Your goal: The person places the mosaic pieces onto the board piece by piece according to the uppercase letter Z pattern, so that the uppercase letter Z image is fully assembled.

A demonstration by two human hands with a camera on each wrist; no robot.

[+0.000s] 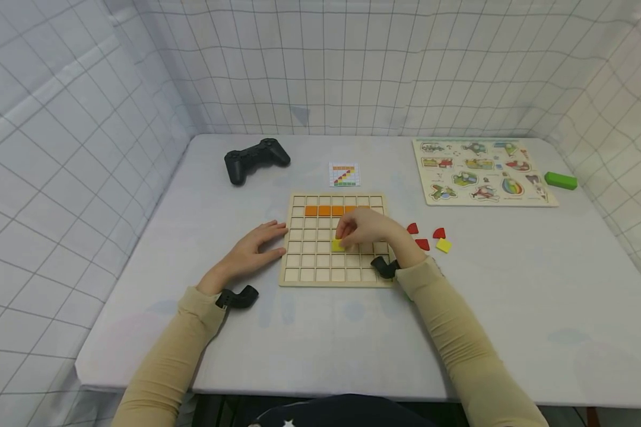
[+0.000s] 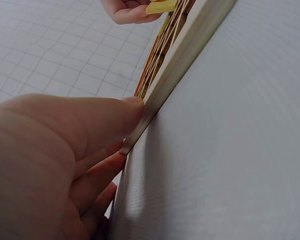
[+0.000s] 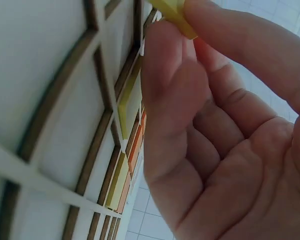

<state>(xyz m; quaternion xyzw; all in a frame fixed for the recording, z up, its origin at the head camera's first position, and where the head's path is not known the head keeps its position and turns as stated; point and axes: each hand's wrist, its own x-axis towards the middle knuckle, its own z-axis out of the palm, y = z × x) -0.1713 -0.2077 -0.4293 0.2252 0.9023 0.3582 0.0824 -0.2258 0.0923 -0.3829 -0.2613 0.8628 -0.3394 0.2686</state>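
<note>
A wooden grid board [image 1: 308, 275] lies on the table, with a row of orange square tiles [image 1: 324, 210] in its upper part. My right hand [image 1: 365, 228] is over the middle of the board and pinches a yellow square tile [image 3: 172, 15] between thumb and fingers, tilted above the cells. Two more yellow tiles [image 3: 131, 107] sit in board cells in the right wrist view; in the head view the right hand hides that area. My left hand [image 1: 251, 249] rests at the board's left edge, its thumb [image 2: 110, 115] and fingertips touching the side.
Right of the board lie several red quarter-round pieces [image 1: 422, 244] and a loose yellow tile [image 1: 444, 245]. Behind the board is a small pattern card [image 1: 344, 175]. A black game controller [image 1: 256, 159] lies back left; a picture puzzle [image 1: 459, 163] and green block [image 1: 561, 180] lie back right.
</note>
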